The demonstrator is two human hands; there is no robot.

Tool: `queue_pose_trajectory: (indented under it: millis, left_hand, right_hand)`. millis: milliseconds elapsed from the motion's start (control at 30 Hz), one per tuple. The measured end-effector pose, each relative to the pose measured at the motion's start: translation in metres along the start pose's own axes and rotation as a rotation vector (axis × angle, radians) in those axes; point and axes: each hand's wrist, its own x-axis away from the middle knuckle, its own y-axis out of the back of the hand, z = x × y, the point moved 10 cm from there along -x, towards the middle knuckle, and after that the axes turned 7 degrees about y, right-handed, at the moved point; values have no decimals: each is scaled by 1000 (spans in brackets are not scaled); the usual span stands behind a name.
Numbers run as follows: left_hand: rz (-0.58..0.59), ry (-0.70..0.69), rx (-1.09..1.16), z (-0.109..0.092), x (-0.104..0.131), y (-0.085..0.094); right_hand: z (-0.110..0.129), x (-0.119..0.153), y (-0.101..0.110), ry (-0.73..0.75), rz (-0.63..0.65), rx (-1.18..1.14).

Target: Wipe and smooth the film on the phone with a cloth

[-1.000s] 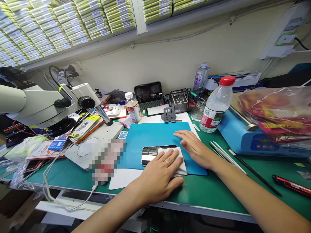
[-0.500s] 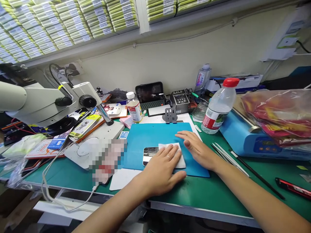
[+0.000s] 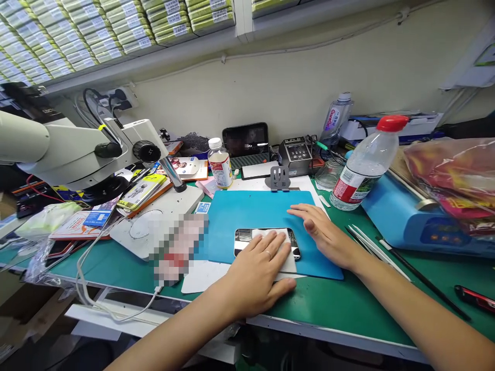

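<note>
A smartphone (image 3: 243, 240) with a dark, reflective face lies on the blue mat (image 3: 247, 206). Over its right part is a white wipe (image 3: 289, 264), partly covered by my left hand (image 3: 260, 270). That hand lies flat on the wipe, fingers stretched out and thumb apart, with a ring on one finger. My right hand (image 3: 325, 232) hovers or rests just right of the phone, holding nothing, its fingers extended and apart. The phone's middle is hidden under the hand and wipe.
On the left stands a microscope (image 3: 77, 149). A red-capped bottle (image 3: 365, 165), tweezers (image 3: 373, 252) and a blue machine (image 3: 402, 221) are on the right. Behind the mat are a small bottle (image 3: 219, 167) and a grey metal stand (image 3: 278, 178). A white cable (image 3: 112, 317) hangs over the front edge.
My left hand and the wipe have shifted slightly left over the phone, uncovering its right end. The whole view has turned a little. My right hand keeps nearly the same pose.
</note>
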Motion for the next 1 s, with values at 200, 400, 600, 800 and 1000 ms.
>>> queue_pose_trajectory:
  millis: [200,400,600,800,1000]
  left_hand:
    - [-1,-22,-23,-1,0,4]
    - [30,-1,-63,3,19,5]
    - [-9,-11,-25,-9,4,-5]
    - [-34,111,-38,19,36,8]
    - [-116,210,-13,44,48,12]
  right_hand:
    - [-2,1,0,-14,-2,-13]
    - [1,0,-2,-14,12,-30]
    - [3,1,-1,-8,2,-23]
    - [2,0,-3,0,-5,8]
    - [-2,1,-4,6,1,59]
